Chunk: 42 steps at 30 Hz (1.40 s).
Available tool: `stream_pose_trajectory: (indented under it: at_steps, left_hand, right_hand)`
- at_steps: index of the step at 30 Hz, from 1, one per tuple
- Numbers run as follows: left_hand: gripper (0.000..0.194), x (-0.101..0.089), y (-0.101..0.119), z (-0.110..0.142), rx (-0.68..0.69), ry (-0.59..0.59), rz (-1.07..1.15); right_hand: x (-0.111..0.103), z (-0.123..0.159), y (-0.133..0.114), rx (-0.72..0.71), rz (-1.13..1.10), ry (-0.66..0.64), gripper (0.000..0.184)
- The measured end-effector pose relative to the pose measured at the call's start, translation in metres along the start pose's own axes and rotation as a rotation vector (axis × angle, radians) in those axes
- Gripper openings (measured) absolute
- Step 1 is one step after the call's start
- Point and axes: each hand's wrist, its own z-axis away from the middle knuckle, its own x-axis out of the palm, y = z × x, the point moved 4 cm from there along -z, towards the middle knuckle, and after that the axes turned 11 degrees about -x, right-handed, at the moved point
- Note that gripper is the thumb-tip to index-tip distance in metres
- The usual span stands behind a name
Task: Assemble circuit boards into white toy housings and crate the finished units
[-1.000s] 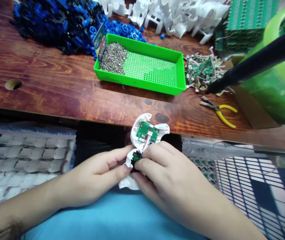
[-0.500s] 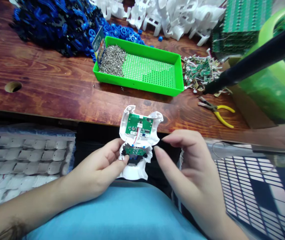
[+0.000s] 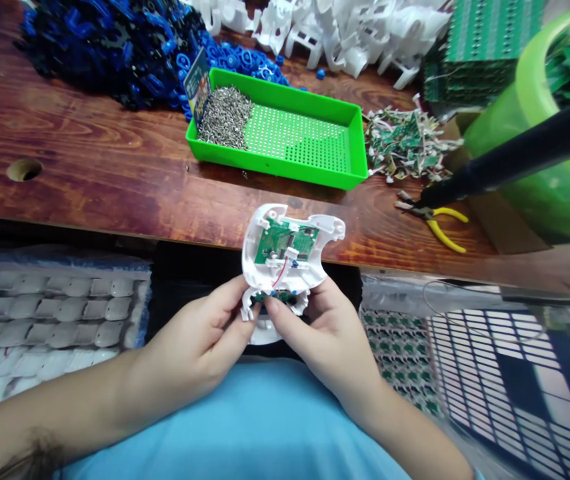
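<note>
Both hands hold an opened white plastic housing [image 3: 253, 263] just in front of the table edge. Inside its upper shell sits a green circuit board [image 3: 277, 241], with a white plug and a red-and-white cable [image 3: 281, 272] running down to the lower part. My left hand [image 3: 209, 333] pinches the lower left side between thumb and fingers. On the right side, my right hand [image 3: 319, 327] closes on the same piece, its thumb lying over the small lower board. My fingertips behind the housing are hidden.
A green tray [image 3: 285, 175] with small screws [image 3: 227, 117] stands on the wooden table [image 3: 115, 180]. Behind lie blue parts [image 3: 129, 53] and white shells [image 3: 335, 33]. Yellow-handled pliers [image 3: 437, 220], wired boards [image 3: 407, 143] and a green bin [image 3: 509, 147] are at right.
My right hand has moved left and closed on the housing; before, it was apart with thumb and fingers spread. The upper shell has tilted and shifted slightly right.
</note>
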Motion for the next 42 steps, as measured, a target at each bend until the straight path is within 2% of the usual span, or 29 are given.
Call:
stream_pose_trajectory:
  at_steps: [4,12,15,18,21,24,27,37,42]
  left_hand:
    - [0.047,-0.001,0.001,0.001,0.025,0.033,-0.113]
    - [0.045,0.0,0.002,0.0,0.074,0.111,-0.249]
    - [0.041,0.003,0.001,-0.001,0.057,0.086,-0.147]
    - [0.042,0.004,-0.001,-0.003,0.009,0.064,0.098]
    - [0.046,0.005,-0.001,-0.005,-0.055,0.042,0.32]
    - [0.047,0.007,-0.002,-0.008,-0.135,0.005,0.4]
    - [0.048,0.008,-0.002,-0.009,-0.144,0.005,0.358]
    - [0.045,0.005,-0.004,-0.003,-0.068,0.107,0.024]
    - [0.044,0.004,-0.003,-0.004,-0.068,0.102,-0.003]
  right_hand:
    - [0.0,0.001,0.002,-0.01,0.068,0.016,0.029]
    - [0.001,0.0,0.007,-0.059,0.069,0.012,0.029]
    - [0.002,0.001,0.007,-0.071,0.077,0.014,0.03]
    - [0.001,0.002,0.003,-0.061,0.057,-0.034,0.035]
    - [-0.004,0.002,-0.002,-0.02,-0.034,-0.078,0.024]
    - [-0.011,0.002,-0.005,0.013,-0.052,-0.065,0.014]
    - [-0.013,0.001,-0.005,0.027,-0.025,-0.049,0.012]
    - [-0.009,0.0,-0.001,-0.029,0.128,-0.002,0.012]
    - [-0.007,0.0,0.001,-0.048,0.167,0.005,0.007]
